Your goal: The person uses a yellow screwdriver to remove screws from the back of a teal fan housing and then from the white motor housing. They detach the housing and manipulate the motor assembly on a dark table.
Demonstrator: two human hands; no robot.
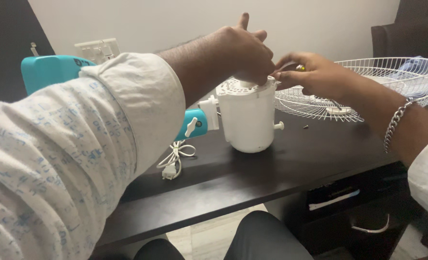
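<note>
A white fan motor housing (248, 120) stands upright on the dark table (252, 180), joined at its left to a teal fan neck (193, 123). My left hand (243, 50) rests on top of the housing, fingers bunched at its centre; what they pinch is hidden. My right hand (310, 72) comes in from the right and touches the housing's top rim, holding a small part with a yellow tip between thumb and fingers. A steel bracelet (396, 123) sits on that wrist.
Two white wire fan guards (397, 77) lie on the table behind the right hand. A coiled white cord with a plug (175, 161) lies at the left. A small screw (305, 127) lies near the housing. The teal fan base (50, 72) stands at the back left. My knees show below the table edge.
</note>
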